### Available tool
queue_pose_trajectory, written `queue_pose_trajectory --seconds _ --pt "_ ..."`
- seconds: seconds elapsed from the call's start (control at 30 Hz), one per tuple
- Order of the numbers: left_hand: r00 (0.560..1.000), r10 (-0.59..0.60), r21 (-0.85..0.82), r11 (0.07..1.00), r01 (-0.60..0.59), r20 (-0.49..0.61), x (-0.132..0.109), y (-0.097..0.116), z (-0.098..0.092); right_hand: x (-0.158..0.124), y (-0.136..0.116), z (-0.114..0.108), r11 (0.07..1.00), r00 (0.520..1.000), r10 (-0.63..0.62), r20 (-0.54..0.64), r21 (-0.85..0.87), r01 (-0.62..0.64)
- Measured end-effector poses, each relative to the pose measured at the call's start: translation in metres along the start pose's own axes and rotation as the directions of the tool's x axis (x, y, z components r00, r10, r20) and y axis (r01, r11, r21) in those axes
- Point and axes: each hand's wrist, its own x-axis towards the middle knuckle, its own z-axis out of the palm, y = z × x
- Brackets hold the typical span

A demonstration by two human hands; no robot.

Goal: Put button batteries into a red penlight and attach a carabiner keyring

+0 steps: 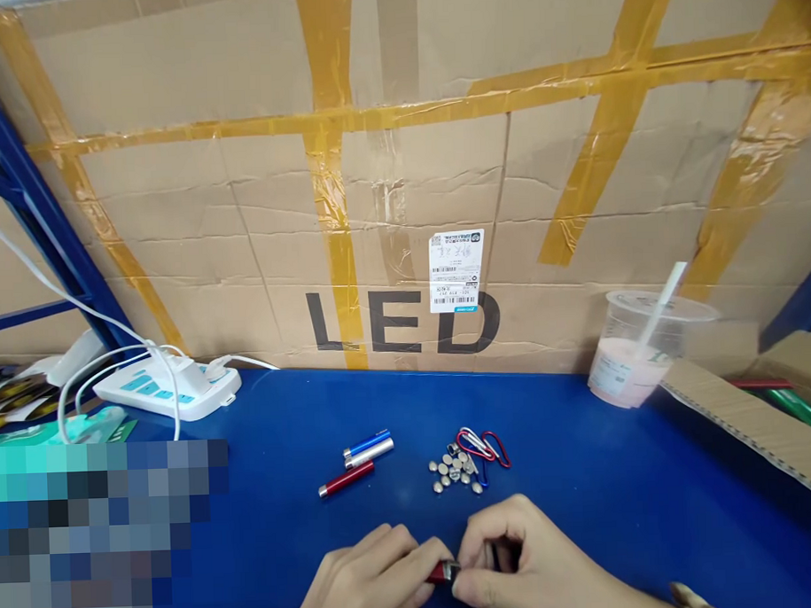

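Note:
At the bottom middle, my left hand (379, 575) is closed around a small red metal tube (441, 571) with a silver end. My right hand (521, 557) pinches that silver end between thumb and fingers; something dark shows behind its fingers, too hidden to name. Ahead of my left hand lie a blue tube (367, 444), a silver tube (371, 453) and a red tube (346, 480), side by side. Beyond my right hand is a pile of small round silver metal pieces (455, 466). Red, silver and blue carabiner clips (496, 449) touch the pile's far right side.
A taped cardboard box (262, 211) walls off the back of the blue table (267, 522). At left lies a white power strip (175, 392) with cables. On the right stand a plastic cup (626, 358) with a straw and an open cardboard box (748, 425). The lower left is pixelated.

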Motion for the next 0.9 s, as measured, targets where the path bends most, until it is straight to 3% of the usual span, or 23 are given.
queue_pose_trajectory --seconds 0.27,0.6,0.9 --pt "0.998 0.0 -0.098 0.995 -0.007 -0.07 0.0009 0.001 0.0033 0.0019 0.0047 -0.0014 0.997 0.997 -0.074 0.024 0.039 0.073" --pt "0.998 -0.053 -0.214 0.975 0.056 0.023 0.001 0.0034 -0.001 0.0003 0.0002 -0.0019 0.999 0.998 -0.049 0.042 -0.02 0.05" --pt "0.999 0.043 -0.166 0.985 -0.046 -0.023 0.0006 -0.003 0.0042 -0.0006 0.0043 -0.0025 1.0 0.998 -0.02 0.062 0.009 0.02"
